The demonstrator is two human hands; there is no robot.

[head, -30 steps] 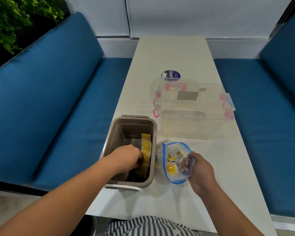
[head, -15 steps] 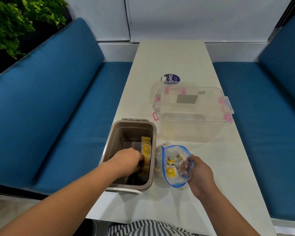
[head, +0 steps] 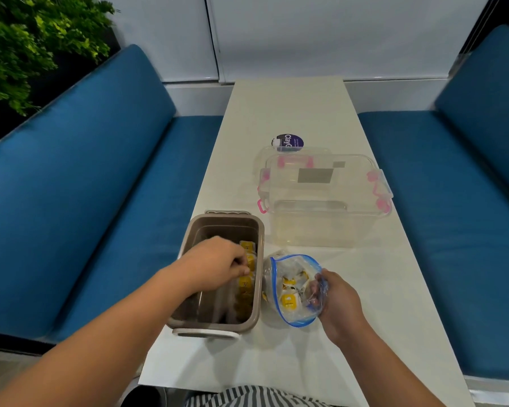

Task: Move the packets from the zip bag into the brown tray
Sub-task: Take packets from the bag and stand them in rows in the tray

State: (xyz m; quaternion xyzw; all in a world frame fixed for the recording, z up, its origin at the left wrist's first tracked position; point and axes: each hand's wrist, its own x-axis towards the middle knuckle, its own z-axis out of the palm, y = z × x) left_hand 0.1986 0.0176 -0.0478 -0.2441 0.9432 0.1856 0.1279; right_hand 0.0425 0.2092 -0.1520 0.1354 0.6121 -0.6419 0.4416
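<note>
My left grip hangs over the deep brown plastic tray, knuckles up and fingers curled under. They sit right against the small yellow-and-clear packets standing in a row along the tray's right wall. I cannot tell whether those fingers pinch a packet or have closed on nothing.

My right grip holds the clear plastic zip bag with the blue seal strip. It grips the right edge of the bag's mouth, with fingertips tucked inside the plastic, so the mouth gapes upward. More yellow packets lie loose inside the bag. The bag rests on the long white desk, just to the right of the tray and close to touching it.

Behind both stands a clear plastic storage box with pink latches. A round purple label shows beyond its far edge. Blue padded benches run along both sides of the desk, and green foliage fills the upper left corner. Striped fabric shows at the near edge.
</note>
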